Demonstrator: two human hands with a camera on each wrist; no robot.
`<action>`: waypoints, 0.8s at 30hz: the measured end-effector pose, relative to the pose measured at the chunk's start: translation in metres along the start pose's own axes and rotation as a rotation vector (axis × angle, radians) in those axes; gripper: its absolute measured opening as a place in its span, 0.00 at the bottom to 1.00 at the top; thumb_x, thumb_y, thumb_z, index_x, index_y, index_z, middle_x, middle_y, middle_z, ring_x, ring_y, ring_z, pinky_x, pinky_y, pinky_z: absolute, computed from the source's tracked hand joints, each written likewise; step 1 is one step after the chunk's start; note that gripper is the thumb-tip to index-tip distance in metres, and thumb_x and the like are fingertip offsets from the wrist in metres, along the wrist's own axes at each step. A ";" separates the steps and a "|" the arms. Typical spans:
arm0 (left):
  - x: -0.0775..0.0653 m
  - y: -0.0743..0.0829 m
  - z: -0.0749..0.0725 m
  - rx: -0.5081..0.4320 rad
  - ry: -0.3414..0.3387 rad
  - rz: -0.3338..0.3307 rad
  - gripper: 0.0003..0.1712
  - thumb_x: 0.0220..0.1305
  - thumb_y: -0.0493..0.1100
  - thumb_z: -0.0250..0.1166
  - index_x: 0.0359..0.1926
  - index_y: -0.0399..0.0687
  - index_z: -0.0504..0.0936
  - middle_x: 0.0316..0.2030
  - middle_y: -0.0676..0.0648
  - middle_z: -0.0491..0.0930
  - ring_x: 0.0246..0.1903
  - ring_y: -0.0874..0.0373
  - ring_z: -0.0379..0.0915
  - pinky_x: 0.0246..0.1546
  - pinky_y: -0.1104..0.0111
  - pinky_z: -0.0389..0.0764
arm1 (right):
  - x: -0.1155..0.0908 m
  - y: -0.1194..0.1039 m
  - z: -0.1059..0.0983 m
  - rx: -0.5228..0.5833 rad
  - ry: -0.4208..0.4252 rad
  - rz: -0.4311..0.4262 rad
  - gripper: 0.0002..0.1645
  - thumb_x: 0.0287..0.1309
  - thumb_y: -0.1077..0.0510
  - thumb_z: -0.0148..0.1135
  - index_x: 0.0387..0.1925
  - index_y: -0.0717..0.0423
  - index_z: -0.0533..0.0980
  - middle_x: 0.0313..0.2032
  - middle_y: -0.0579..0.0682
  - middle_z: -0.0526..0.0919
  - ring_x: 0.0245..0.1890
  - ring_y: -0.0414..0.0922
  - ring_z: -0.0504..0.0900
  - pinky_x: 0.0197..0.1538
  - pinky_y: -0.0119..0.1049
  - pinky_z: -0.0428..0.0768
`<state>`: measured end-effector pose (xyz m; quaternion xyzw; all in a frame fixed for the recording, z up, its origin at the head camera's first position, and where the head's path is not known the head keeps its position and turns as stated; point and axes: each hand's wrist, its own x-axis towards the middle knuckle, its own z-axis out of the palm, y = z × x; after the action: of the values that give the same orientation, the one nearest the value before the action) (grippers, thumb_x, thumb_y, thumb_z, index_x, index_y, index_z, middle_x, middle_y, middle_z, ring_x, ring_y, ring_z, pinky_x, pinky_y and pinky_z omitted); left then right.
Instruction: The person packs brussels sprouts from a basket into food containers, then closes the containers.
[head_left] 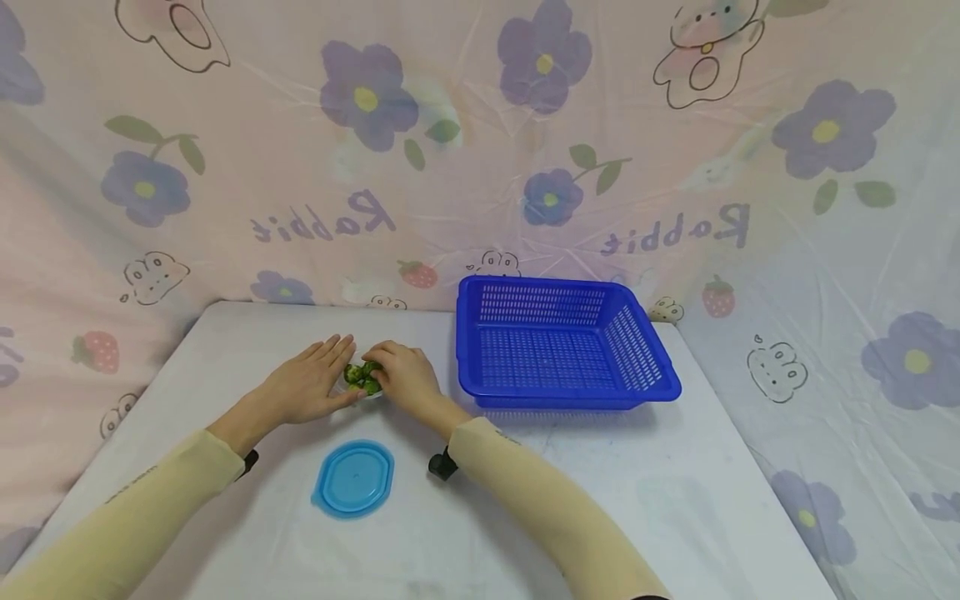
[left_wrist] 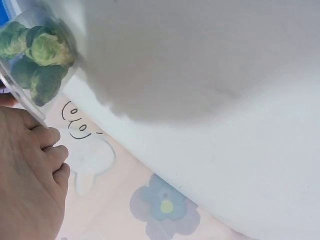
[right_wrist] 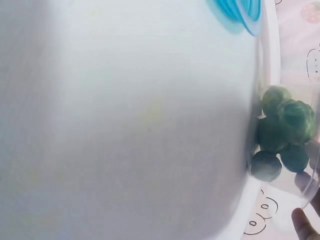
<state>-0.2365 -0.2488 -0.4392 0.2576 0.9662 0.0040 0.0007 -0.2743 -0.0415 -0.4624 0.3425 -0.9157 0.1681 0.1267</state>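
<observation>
A small clear container (left_wrist: 37, 107) holds several green Brussels sprouts (head_left: 353, 374) on the table, left of the basket. My left hand (head_left: 306, 387) lies along its left side with fingers stretched out and the thumb at its near rim. The left wrist view shows the fingertips (left_wrist: 52, 136) right at the rim. From the right, my right hand (head_left: 408, 379) reaches over the container, its curled fingers pinching a sprout. Through the clear wall, the right wrist view shows fingertips (right_wrist: 303, 181) beside the sprouts (right_wrist: 296, 120). The palm hides part of the container's right side.
A blue plastic basket (head_left: 468, 387) with slotted walls stands at the back right of the white table (head_left: 600, 508). A light-blue lid (head_left: 354, 478) lies in front of the container. A patterned cloth (head_left: 465, 167) hangs behind the table.
</observation>
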 end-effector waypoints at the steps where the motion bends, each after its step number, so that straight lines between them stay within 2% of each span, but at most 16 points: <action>1: 0.000 0.000 0.000 -0.005 0.001 0.000 0.53 0.76 0.69 0.52 0.77 0.25 0.57 0.78 0.29 0.55 0.77 0.32 0.49 0.76 0.42 0.56 | -0.001 0.000 0.000 0.008 0.005 0.000 0.19 0.68 0.57 0.70 0.58 0.45 0.84 0.57 0.40 0.85 0.57 0.39 0.84 0.58 0.39 0.81; 6: 0.002 0.000 0.000 -0.013 0.000 -0.014 0.54 0.75 0.70 0.52 0.77 0.26 0.58 0.78 0.29 0.55 0.77 0.31 0.49 0.76 0.41 0.56 | -0.004 0.001 -0.005 0.103 0.018 0.037 0.18 0.68 0.58 0.70 0.58 0.47 0.84 0.57 0.43 0.84 0.55 0.41 0.85 0.57 0.38 0.82; 10: 0.003 0.000 -0.001 -0.037 0.011 -0.030 0.55 0.74 0.71 0.53 0.77 0.27 0.57 0.78 0.30 0.55 0.78 0.31 0.48 0.76 0.41 0.55 | -0.009 0.001 -0.013 0.263 0.011 0.131 0.19 0.70 0.57 0.68 0.60 0.48 0.83 0.59 0.46 0.84 0.54 0.44 0.85 0.54 0.36 0.83; 13: 0.001 0.003 -0.002 -0.095 0.037 -0.059 0.53 0.75 0.69 0.55 0.78 0.27 0.57 0.78 0.29 0.53 0.77 0.30 0.47 0.75 0.38 0.56 | -0.017 0.001 -0.021 0.389 0.037 0.174 0.19 0.71 0.57 0.66 0.61 0.51 0.83 0.59 0.48 0.84 0.54 0.45 0.85 0.53 0.34 0.83; 18: -0.015 0.017 -0.005 -0.259 0.154 -0.171 0.44 0.76 0.58 0.60 0.77 0.29 0.60 0.77 0.30 0.58 0.75 0.29 0.53 0.71 0.35 0.62 | -0.034 0.001 -0.036 0.580 0.102 0.196 0.19 0.70 0.59 0.65 0.60 0.56 0.82 0.54 0.52 0.85 0.51 0.46 0.86 0.51 0.32 0.84; 22: -0.033 0.028 -0.005 -0.404 0.291 -0.252 0.32 0.76 0.50 0.62 0.71 0.33 0.72 0.70 0.30 0.69 0.68 0.30 0.65 0.63 0.34 0.72 | -0.049 -0.002 -0.048 0.716 0.087 0.257 0.21 0.70 0.59 0.65 0.61 0.59 0.80 0.53 0.55 0.84 0.49 0.47 0.85 0.50 0.33 0.84; 24: -0.043 0.033 -0.006 -0.471 0.339 -0.275 0.27 0.76 0.48 0.62 0.66 0.33 0.75 0.65 0.31 0.74 0.62 0.33 0.71 0.57 0.37 0.77 | -0.057 -0.004 -0.053 0.753 0.062 0.292 0.21 0.71 0.58 0.64 0.62 0.59 0.79 0.53 0.55 0.83 0.47 0.47 0.84 0.48 0.33 0.84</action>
<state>-0.1829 -0.2415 -0.4333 0.1130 0.9509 0.2704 -0.1000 -0.2236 0.0094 -0.4329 0.2259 -0.8250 0.5180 -0.0054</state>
